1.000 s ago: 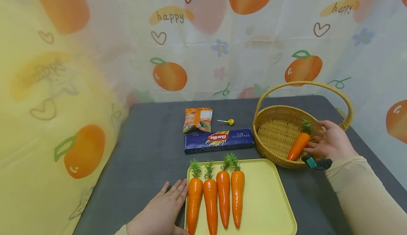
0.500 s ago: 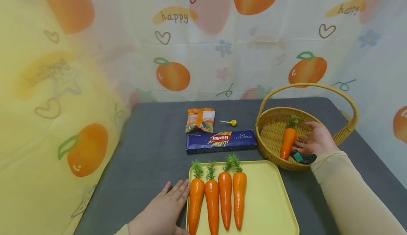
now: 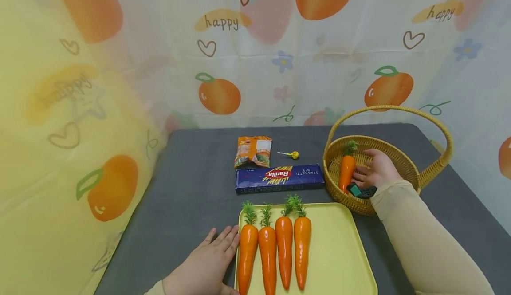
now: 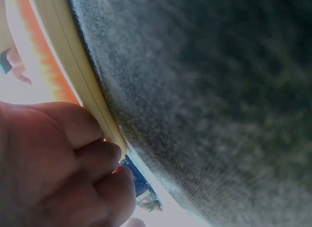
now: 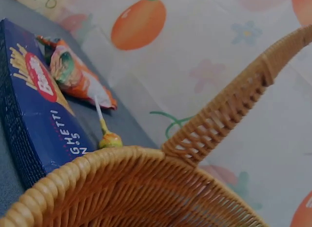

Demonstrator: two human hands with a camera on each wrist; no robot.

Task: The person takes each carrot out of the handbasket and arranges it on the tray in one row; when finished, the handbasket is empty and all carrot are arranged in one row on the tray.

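Note:
In the head view my right hand point(image 3: 377, 171) is inside the wicker basket point(image 3: 361, 207), its loosely extended fingers beside a carrot point(image 3: 346, 171). That carrot leans along the basket's left side, green top toward the back. Whether the fingertips touch it is hard to tell. The right wrist view shows only the basket's rim and handle, not the hand. My left hand point(image 3: 203, 264) lies at the left edge of the yellow tray point(image 3: 335, 250), fingers extended against the rim. Several carrots point(image 3: 268, 255) lie side by side on the tray's left half, tops pointing away.
Behind the tray lies a blue Barilla spaghetti box point(image 3: 279, 178), touching or nearly touching the basket. Farther back are an orange snack packet point(image 3: 253, 151) and a yellow lollipop point(image 3: 294, 155). The basket's tall handle point(image 3: 393, 108) arches above it. Printed curtains stand around the dark table.
My right hand has moved left within the basket, and the carrot there has shifted left with it and become more upright. The left hand stays at the tray. The view shifts slightly.

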